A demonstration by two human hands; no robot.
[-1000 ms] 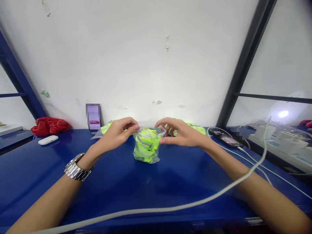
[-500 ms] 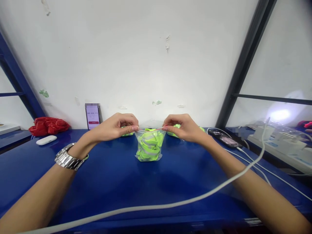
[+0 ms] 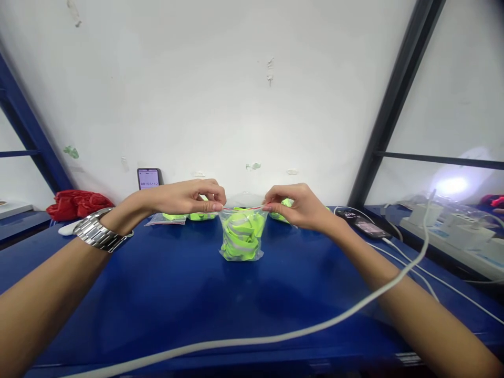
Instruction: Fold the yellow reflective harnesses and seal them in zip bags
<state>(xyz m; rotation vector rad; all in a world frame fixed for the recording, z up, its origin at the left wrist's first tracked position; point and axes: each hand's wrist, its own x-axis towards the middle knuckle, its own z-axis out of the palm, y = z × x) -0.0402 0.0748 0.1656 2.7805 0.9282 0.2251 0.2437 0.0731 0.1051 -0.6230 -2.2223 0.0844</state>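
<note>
A clear zip-lock bag (image 3: 242, 252) with a red line along its top stands upright on the blue table (image 3: 205, 304). Folded inside it is a fluorescent yellow-green cloth with grey reflective strips (image 3: 243, 233). My left hand (image 3: 200, 195) pinches the top left corner of the bag between thumb and fingers. At the top right corner, my right hand (image 3: 289, 203) has the same kind of pinch. More yellow-green bundles in clear bags (image 3: 202, 214) lie behind my hands, partly hidden by them.
A phone showing a timer (image 3: 148, 178) leans on the wall, near a red cloth bundle (image 3: 79, 203) and a partly covered white case (image 3: 67, 229). Another phone (image 3: 368, 227) lies at right beside a power strip (image 3: 452, 236). A white cable (image 3: 275, 332) crosses the foreground.
My left wrist and forearm have swung up and to the left, now covering part of the timer phone and the white case. Both hands still pinch the bag, which stays nearly in place.
</note>
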